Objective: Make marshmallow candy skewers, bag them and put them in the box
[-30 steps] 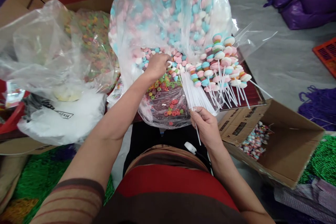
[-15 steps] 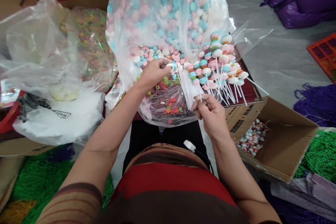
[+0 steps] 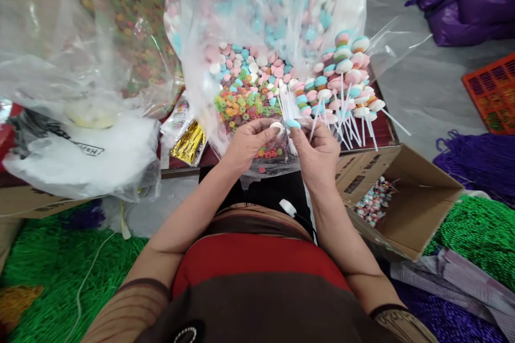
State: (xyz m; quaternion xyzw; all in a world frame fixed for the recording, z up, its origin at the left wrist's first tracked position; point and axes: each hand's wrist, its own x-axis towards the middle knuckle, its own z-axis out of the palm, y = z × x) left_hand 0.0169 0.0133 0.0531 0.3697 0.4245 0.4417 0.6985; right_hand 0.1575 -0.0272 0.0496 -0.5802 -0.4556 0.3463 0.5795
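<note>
My left hand (image 3: 250,143) pinches a white candy (image 3: 276,126) between thumb and fingers, just above the clear plastic. Close beside it, my right hand (image 3: 316,149) is closed, with a blue candy (image 3: 293,124) at its thumb tip; whether a stick runs through that candy I cannot tell. Behind both hands lies a bundle of white sticks (image 3: 286,103). Small ring gummies (image 3: 237,106) and loose pink, white and blue candies (image 3: 253,64) spill from the big plastic bag (image 3: 257,16). Finished candy skewers (image 3: 348,88) are piled to the right.
An open cardboard box (image 3: 424,203) with small wrapped pieces stands at the lower right. Left on the table are a bag of gummies (image 3: 139,27), white plastic bags (image 3: 80,155) and gold twist ties (image 3: 188,143). An orange crate (image 3: 488,94) and purple bundles (image 3: 469,0) lie beyond.
My left hand has come back from the candy heap towards my body with the white candy. My right hand has moved up slightly, and a blue candy now shows at its fingertips.
</note>
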